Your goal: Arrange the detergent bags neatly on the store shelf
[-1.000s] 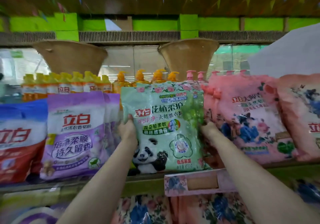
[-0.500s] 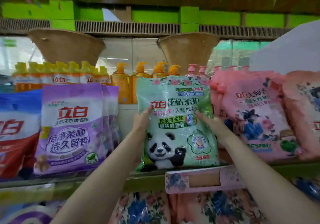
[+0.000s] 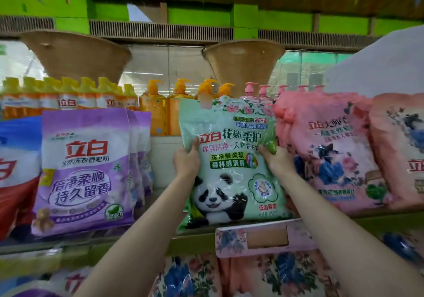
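A green detergent bag with a panda stands upright on the shelf, its right edge touching the pink bags. My left hand grips its left edge, thumb on the front. My right hand holds the right side of the bag's front, fingers partly behind its edge. Left of a gap stand purple detergent bags in a row. Pink detergent bags lean on the right.
A red and blue bag sits at far left. Orange and pink pump bottles line the back of the shelf. Two woven baskets stand above. A pink price holder hangs on the shelf edge, floral bags below.
Both hands have shifted the green panda bag to the right, up against the pink bags, opening a gap beside the purple bags. My right hand moved from the bag's side onto its front.
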